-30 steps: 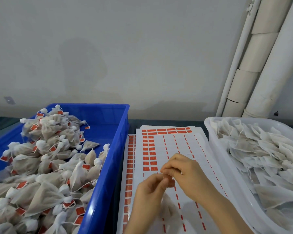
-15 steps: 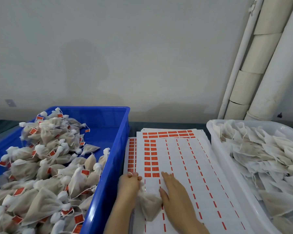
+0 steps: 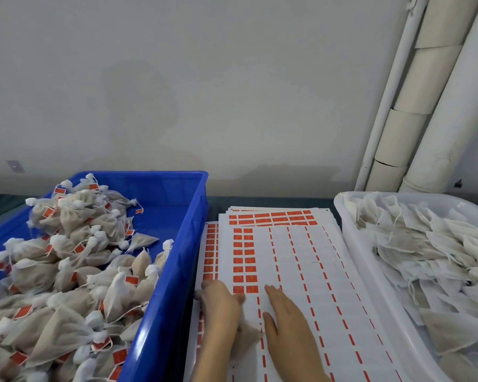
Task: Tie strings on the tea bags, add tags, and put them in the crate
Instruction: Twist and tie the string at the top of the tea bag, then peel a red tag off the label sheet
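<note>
A stack of white tag sheets (image 3: 295,260) with orange tags lies on the table between two bins. My left hand (image 3: 218,307) grips a tea bag (image 3: 247,336) on the sheet, its fingertips at the lowest orange tags (image 3: 244,289). My right hand (image 3: 284,312) lies flat on the sheet beside the bag, fingers straight. The blue crate (image 3: 182,244) at left holds several tied, tagged tea bags (image 3: 75,266). The white tub (image 3: 351,232) at right holds untied tea bags (image 3: 425,257) with loose strings.
A grey wall stands behind the table. White pipes and cardboard tubes (image 3: 414,106) lean in the right corner. A dark table strip (image 3: 260,202) shows behind the sheets.
Both hands came down from pulling the string in the air to the tag sheet. The left hand set the bag on the sheet; the right hand flattened beside it.
</note>
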Available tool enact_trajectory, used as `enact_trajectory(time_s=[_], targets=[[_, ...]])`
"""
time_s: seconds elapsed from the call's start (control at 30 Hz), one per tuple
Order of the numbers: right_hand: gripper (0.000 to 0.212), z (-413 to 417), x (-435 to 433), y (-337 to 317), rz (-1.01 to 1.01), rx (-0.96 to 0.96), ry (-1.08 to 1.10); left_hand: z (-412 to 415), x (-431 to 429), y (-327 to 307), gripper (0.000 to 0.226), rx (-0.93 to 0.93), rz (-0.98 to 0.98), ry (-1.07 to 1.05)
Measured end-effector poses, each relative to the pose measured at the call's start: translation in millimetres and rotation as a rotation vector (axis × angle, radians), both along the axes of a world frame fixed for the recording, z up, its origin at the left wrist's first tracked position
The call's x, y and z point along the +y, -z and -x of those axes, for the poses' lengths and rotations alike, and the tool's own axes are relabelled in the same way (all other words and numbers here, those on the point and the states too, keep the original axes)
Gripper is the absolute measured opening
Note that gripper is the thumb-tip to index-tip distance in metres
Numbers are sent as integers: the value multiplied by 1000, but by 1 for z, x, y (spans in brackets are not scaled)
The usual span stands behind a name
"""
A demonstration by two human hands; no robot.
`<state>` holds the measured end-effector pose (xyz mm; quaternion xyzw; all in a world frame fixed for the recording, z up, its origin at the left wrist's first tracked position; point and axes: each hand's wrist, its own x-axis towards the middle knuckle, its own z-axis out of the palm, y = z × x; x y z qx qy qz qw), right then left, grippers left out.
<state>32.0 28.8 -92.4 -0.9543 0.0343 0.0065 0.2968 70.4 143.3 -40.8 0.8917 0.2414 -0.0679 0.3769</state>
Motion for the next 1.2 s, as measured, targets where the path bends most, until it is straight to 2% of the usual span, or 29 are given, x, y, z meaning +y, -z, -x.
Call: enact_trajectory(time_s=[0.07,0.17,0.33,0.53,0.73,0.83,0.9,1.03,1.2], targets=[[56,-1,-1,3,8,-3,-15,3,0,-4,55,32,-17,-36],[55,-3,-2,6,9,-11,-16,4,2,0,53,-53,112,-111],[52,-3,-2,7,13,-38,-27,2,8,8,35,-105,285,-162],[50,2,-2,1,22,-39,-10,2,13,11,20,-148,294,-191],[49,4,-2,6,46,-39,-41,6,14,10,31,-200,253,-219],[48,6,-3,5,15,-50,-15,11,11,10,22,-263,220,-226],[48,7,-4,4,2,-58,-2,10,12,9,11,-266,259,-216],[47,8,-3,1,-20,-79,33,8,20,5,24,-152,394,-153],[42,3,2,-7,-118,-84,72,8,37,3,14,-113,471,26]])
